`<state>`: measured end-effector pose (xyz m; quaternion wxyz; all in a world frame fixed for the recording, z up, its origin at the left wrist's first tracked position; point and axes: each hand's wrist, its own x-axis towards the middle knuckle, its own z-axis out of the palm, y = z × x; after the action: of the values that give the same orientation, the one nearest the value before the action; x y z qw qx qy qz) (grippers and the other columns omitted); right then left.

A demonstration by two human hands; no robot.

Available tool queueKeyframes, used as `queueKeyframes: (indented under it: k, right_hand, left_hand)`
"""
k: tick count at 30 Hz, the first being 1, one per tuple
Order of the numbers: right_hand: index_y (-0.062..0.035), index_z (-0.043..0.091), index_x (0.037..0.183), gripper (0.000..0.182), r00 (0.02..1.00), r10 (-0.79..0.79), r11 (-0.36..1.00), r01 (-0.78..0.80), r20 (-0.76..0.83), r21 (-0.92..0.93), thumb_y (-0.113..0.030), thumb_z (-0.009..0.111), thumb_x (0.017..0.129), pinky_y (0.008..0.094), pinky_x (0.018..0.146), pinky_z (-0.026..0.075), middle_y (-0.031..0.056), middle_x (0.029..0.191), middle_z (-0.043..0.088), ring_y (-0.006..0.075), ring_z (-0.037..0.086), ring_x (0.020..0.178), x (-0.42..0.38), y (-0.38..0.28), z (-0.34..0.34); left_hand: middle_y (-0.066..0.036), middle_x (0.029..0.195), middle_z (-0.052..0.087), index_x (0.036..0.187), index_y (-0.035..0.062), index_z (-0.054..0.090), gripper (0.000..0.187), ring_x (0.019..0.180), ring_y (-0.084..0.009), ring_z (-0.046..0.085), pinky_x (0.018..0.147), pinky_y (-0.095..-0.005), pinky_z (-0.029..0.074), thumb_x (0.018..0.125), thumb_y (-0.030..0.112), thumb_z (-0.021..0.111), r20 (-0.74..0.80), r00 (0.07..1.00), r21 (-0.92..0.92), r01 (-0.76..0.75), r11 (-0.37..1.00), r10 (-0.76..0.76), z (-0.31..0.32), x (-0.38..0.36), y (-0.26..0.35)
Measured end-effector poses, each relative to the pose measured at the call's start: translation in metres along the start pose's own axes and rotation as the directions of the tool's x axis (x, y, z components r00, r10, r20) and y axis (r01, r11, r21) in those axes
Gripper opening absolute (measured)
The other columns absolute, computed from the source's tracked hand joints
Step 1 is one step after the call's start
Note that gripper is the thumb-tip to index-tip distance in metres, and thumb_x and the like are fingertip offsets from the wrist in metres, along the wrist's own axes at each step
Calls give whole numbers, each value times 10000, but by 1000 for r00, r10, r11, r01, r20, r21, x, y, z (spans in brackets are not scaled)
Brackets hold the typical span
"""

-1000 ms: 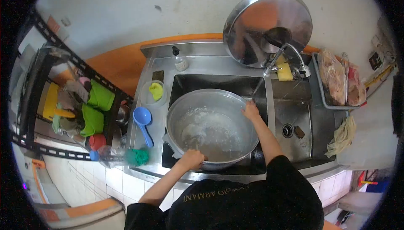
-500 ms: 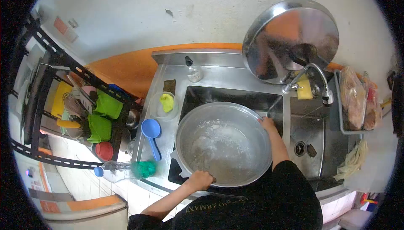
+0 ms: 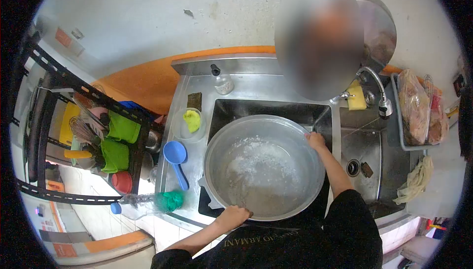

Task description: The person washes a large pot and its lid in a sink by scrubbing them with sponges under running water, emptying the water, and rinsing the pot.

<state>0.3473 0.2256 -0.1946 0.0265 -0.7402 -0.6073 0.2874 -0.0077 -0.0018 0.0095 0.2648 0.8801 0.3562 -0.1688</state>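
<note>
A wide round metal basin (image 3: 263, 205) rests over the left sink (image 3: 315, 113), with cloudy liquid and whitish foam in it. My left hand (image 3: 234, 217) grips its near rim at the lower left, fingers closed. On the right side of the rim, my right hand (image 3: 316, 141) is closed round the edge. Left of the basin on the steel counter lie a blue ladle (image 3: 175, 152) and a clear dish holding a yellow-green sponge (image 3: 192, 120).
A black rack (image 3: 74, 197) with green containers stands left, near a plastic bottle (image 3: 140, 206). Behind are a soap bottle (image 3: 223, 84) and a large round lid (image 3: 382, 22), partly blurred. Right are a faucet (image 3: 385, 106), the second sink (image 3: 367, 143) and a tray of bagged meat (image 3: 413, 111).
The view has shifted slightly. The basin appears a little larger and closer, with both hands still on its rim. A blurred patch now covers part of the lid.
</note>
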Motion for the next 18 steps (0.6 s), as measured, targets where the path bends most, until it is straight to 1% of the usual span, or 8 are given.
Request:
queueKeyframes:
  k: [2, 4, 6, 8, 10, 11, 16, 18]
  right_hand:
    - [8, 627, 953, 481, 1000, -8, 1000, 9, 21, -25, -437, 459, 885, 489, 813, 462, 252, 952, 617, 399, 594, 917, -3, -2, -13]
    - [12, 629, 941, 471, 999, -6, 999, 8, 43, -41, -427, 467, 885, 492, 805, 465, 264, 934, 615, 403, 596, 904, -13, -5, -20]
    - [19, 633, 897, 454, 997, -28, 1000, 28, -75, -12, -410, 484, 883, 500, 776, 472, 272, 880, 618, 420, 600, 862, -19, -10, -28]
    - [20, 632, 878, 455, 995, -31, 1000, 31, -99, -7, -412, 487, 880, 500, 761, 475, 273, 862, 617, 426, 599, 849, -18, -11, -31]
    - [22, 631, 858, 457, 993, -45, 999, 44, -113, -10, -413, 491, 878, 501, 747, 479, 274, 845, 617, 432, 598, 835, -16, -9, -34]
    - [20, 630, 855, 455, 987, -71, 997, 66, -147, -39, -413, 492, 877, 498, 737, 483, 274, 836, 617, 433, 600, 825, -14, -9, -36]
    - [4, 624, 896, 421, 968, -106, 993, 91, -226, -75, -397, 500, 874, 501, 727, 482, 275, 831, 612, 421, 603, 818, -17, -16, -41]
    - [5, 617, 907, 412, 964, -104, 994, 95, -243, -49, -390, 503, 876, 501, 732, 480, 269, 833, 615, 419, 603, 820, -22, -13, -39]
  left_hand:
    - [-141, 767, 641, 924, 81, 616, 181, 726, -310, 659, 599, -416, 543, 776, 90, 513, -3, 1000, -18, -7, 1000, 7, 8, -1, 3]
    - [-102, 747, 645, 873, 94, 615, 139, 686, -274, 659, 591, -380, 535, 778, 108, 514, -75, 997, 43, -16, 999, 20, 31, -1, 1]
    - [-97, 772, 648, 896, 99, 618, 157, 685, -273, 659, 594, -384, 534, 788, 116, 505, -87, 995, 37, -38, 999, 42, 54, 1, -4]
    - [-92, 797, 651, 918, 104, 620, 174, 684, -271, 659, 598, -387, 533, 798, 123, 495, -107, 993, 19, -57, 998, 59, 69, 7, -10]
    - [-84, 826, 653, 979, 114, 613, 210, 695, -277, 659, 604, -399, 532, 809, 128, 490, -85, 995, -22, -51, 998, 49, 81, 13, -16]
    - [-81, 844, 651, 1016, 118, 598, 230, 709, -284, 659, 616, -399, 537, 816, 128, 486, -117, 990, -10, -76, 997, 74, 97, 16, -23]
    - [-100, 871, 647, 998, 115, 595, 220, 730, -292, 660, 616, -399, 545, 801, 128, 497, -175, 979, -57, -116, 992, 105, 115, 25, -29]
    - [-106, 853, 647, 959, 109, 597, 191, 725, -295, 660, 600, -402, 545, 792, 122, 504, -100, 990, -52, -104, 993, 98, 115, 30, -28]
